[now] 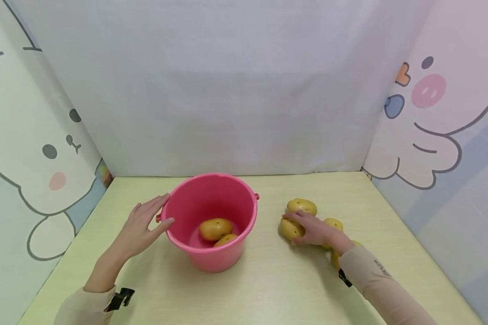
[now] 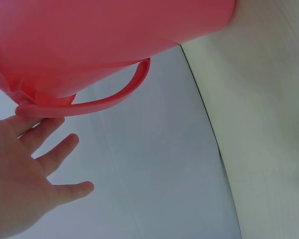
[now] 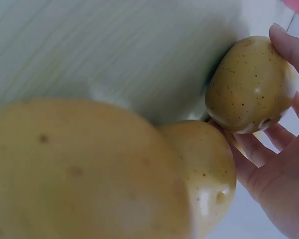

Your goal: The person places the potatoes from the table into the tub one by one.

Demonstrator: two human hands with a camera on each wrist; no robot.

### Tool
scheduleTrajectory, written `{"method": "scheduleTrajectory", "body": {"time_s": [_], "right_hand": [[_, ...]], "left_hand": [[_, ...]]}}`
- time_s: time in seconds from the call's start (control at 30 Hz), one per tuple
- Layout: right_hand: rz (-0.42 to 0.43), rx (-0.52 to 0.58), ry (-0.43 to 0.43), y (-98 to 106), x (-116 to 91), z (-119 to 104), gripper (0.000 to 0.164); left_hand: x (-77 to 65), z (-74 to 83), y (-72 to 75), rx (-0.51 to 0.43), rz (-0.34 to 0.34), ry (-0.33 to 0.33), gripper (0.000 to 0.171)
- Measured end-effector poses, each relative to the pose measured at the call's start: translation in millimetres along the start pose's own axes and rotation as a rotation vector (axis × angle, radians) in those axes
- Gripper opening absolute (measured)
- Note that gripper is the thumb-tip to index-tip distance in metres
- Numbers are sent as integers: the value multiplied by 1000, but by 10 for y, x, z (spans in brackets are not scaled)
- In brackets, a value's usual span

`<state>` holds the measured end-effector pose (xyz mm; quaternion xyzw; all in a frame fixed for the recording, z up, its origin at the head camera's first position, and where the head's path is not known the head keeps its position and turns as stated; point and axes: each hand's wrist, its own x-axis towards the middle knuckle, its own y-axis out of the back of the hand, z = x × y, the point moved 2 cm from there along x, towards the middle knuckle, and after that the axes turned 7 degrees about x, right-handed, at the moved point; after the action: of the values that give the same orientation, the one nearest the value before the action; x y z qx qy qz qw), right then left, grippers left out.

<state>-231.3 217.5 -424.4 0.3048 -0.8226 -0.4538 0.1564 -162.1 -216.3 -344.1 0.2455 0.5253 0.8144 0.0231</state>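
Observation:
A pink bucket (image 1: 211, 255) stands upright on the table, with two yellow potatoes (image 1: 215, 229) visible inside. At the bucket's left rim is my left hand (image 1: 140, 230), its thumb reaching over the rim. In the left wrist view the other fingers are spread and fairly straight, touching near where the bucket's handle (image 2: 104, 103) joins the rim. To the right of the bucket, my right hand (image 1: 314, 229) grips a potato (image 3: 251, 84) on the table, thumb on one side and fingers on the other. Its fingers pass close beside another potato (image 3: 209, 174) in the right wrist view.
Behind the gripped potato lies one more potato (image 1: 302, 206). Others, including a potato (image 1: 333, 224), lie partly hidden by my right wrist and forearm. The pale table (image 1: 264, 289) meets a white cloth wall (image 1: 244, 90) at the back, with cartoon-printed side walls.

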Motion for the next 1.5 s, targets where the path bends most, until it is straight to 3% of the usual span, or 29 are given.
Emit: {"method": "scheduleTrajectory", "body": {"time_s": [0.73,1.5], "right_hand": [[-1,-6,-16,-19,16,17,77],[-2,15,-24,237,-59,-140,72]], "left_hand": [[21,19,17,4,-4,-5,63],[0,8,13,-2,-3,-4,63]]}}
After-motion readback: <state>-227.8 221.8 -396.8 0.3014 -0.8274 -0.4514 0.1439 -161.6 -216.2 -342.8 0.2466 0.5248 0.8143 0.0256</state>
